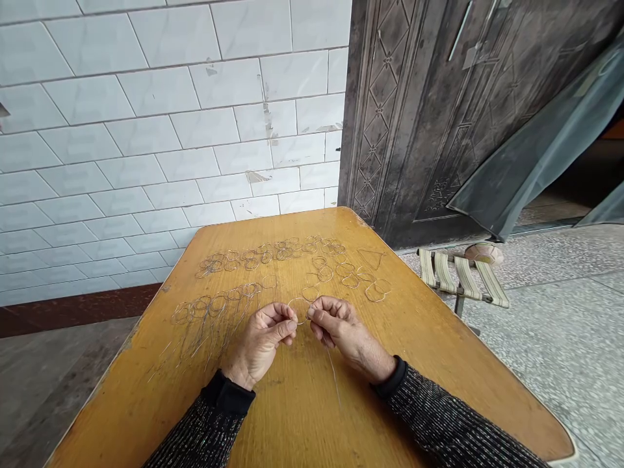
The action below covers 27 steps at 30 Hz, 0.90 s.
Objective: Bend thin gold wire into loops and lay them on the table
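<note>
Between my two hands is a thin wire loop [298,299], held a little above the table. My left hand [272,335] pinches its left side between thumb and fingers. On the opposite side, my right hand [338,328] is closed on the wire, and a loose wire end [333,374] hangs down below it. To the left of my left hand lie several wire loops with long straight tails [209,309]. Beyond both hands, a row of wire loops [263,253] stretches across the table. A few more loops [348,274] lie ahead of my right hand.
The yellow wooden table [302,429] has a pale edge strip. A bent wire triangle [371,259] lies near its right edge. White wall tiles [160,97] rise behind. At the right are a dark carved door [414,130], a grey curtain [541,143] and a striped folding stool [463,278].
</note>
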{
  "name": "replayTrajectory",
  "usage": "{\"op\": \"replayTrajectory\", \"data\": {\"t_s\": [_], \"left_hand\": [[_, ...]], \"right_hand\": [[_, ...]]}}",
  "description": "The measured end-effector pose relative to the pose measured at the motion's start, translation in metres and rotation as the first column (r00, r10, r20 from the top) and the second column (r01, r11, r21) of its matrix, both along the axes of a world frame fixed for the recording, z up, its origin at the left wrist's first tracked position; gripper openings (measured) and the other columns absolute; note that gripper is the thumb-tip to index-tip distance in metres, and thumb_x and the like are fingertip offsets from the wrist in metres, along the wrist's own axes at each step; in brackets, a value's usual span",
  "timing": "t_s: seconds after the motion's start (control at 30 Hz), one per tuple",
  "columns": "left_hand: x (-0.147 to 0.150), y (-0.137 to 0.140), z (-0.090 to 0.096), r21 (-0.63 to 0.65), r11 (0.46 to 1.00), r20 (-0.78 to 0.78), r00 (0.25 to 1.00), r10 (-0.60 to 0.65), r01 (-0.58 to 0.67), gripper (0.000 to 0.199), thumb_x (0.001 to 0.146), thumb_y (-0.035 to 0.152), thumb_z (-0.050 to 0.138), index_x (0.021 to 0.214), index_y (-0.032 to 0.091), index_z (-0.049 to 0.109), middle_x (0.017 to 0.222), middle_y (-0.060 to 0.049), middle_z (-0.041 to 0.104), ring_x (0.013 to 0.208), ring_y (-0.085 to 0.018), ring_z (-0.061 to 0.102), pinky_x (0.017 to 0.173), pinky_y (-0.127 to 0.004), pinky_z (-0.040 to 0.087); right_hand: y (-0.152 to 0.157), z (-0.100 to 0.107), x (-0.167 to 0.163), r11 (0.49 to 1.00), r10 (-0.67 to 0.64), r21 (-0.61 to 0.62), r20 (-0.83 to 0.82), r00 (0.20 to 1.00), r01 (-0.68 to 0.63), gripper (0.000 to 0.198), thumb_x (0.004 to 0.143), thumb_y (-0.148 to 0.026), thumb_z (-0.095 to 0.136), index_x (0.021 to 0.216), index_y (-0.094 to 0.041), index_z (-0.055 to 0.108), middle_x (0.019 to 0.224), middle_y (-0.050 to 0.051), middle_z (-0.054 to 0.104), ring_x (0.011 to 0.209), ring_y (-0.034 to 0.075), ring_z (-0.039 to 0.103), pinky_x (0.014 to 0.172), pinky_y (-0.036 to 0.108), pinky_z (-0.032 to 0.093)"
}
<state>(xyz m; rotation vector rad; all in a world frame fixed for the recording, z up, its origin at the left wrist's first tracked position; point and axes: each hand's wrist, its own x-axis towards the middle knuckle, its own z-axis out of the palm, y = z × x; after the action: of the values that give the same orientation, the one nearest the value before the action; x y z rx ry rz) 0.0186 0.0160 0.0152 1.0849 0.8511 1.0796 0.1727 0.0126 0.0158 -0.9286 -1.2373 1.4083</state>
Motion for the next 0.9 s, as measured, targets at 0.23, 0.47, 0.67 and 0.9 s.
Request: {"op": "replayTrajectory", "data": {"t_s": [0.23,0.47,0.67,0.9], "left_hand": [[0.003,-0.002,0.002,0.025,0.998,-0.05,0.997,0.063,-0.062,0.023,0.059,0.027,0.073,0.067,0.015,0.055,0.061,0.003,0.05,0.054,-0.007,0.045,0.051,-0.019,0.034],[-0.002,0.0,0.002,-0.049,0.999,0.025,1.0,0.008,-0.007,0.026,0.058,0.026,0.074,0.073,0.015,0.056,0.068,0.002,0.051,0.056,-0.007,0.048,0.049,-0.018,0.037],[-0.006,0.006,-0.003,-0.047,0.995,0.105,0.99,0.093,-0.089,0.024,0.061,0.022,0.074,0.075,0.015,0.056,0.068,0.003,0.052,0.056,-0.006,0.048,0.048,-0.016,0.036],[-0.01,0.01,0.001,-0.076,0.978,0.178,0.962,0.207,-0.197,0.026,0.059,0.02,0.074,0.077,0.016,0.056,0.068,0.005,0.051,0.055,-0.003,0.047,0.046,-0.014,0.034]], "right_hand": [[0.001,0.0,0.0,1.0,-0.009,0.018,0.003,1.0,0.009,0.029,0.069,-0.043,0.056,0.059,-0.019,0.045,0.041,-0.007,0.046,0.03,0.004,0.031,0.033,0.018,0.023],[0.002,-0.002,-0.001,0.999,0.021,0.044,0.031,0.999,-0.022,0.034,0.071,-0.049,0.056,0.062,-0.017,0.047,0.047,-0.006,0.049,0.033,0.003,0.034,0.035,0.018,0.026],[0.003,0.001,0.005,0.997,0.077,-0.012,0.036,0.996,-0.077,0.039,0.068,-0.047,0.061,0.086,-0.015,0.05,0.056,-0.004,0.056,0.034,0.003,0.037,0.036,0.017,0.028],[0.005,-0.005,0.007,0.984,0.173,-0.051,0.085,0.981,-0.169,0.036,0.065,-0.047,0.063,0.073,-0.014,0.052,0.053,-0.004,0.056,0.033,0.002,0.038,0.034,0.016,0.027]]}}
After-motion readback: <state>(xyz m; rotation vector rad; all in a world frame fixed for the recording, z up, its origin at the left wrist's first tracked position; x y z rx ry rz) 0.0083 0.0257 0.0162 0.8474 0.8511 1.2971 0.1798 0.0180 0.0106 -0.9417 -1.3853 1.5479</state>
